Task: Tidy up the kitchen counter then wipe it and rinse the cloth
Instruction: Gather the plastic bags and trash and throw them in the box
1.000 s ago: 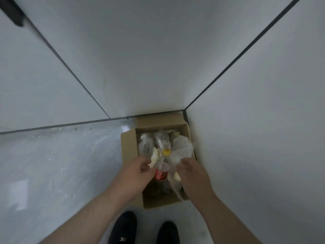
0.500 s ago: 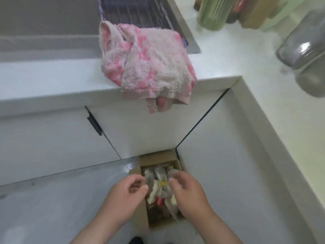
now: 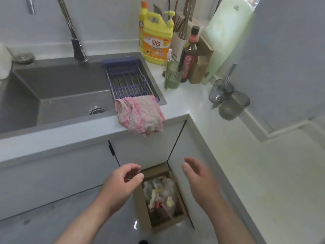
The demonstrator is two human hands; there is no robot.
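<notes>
Pink cloth (image 3: 140, 115): lies bunched on the front edge of the counter (image 3: 184, 103), at the right front corner of the sink (image 3: 61, 88); overhangs the lip, one fold drooping onto the cabinet front (image 3: 144, 150). Back edge touches the near end of a purple drain rack (image 3: 128, 80) set across the sink's right side. Faucet (image 3: 77, 48): stands behind the basin, well apart from the cloth. Behind and right of the rack, crowded in the counter corner: yellow detergent bottle (image 3: 156, 41), dark sauce bottle (image 3: 189, 55), green holder (image 3: 173, 80). Further right, near the wall: two grey cups (image 3: 230, 101), just beside each other. Down on the floor, in the angle of the cabinets: cardboard box (image 3: 140, 208), open-topped, full of crumpled plastic and scraps. Left hand (image 3: 121, 184): hovers over the box's left rim, fingers loosely curled toward the thumb, nothing gripped so far as can be seen. Right hand (image 3: 200, 180): hovers at the box's right side, fingers relaxed and spread, blurred, holding nothing. Cloth relative to hands: above and beyond both, nearer the left hand's line; apart from either. Between hands and cloth: only cabinet front and counter lip.
</notes>
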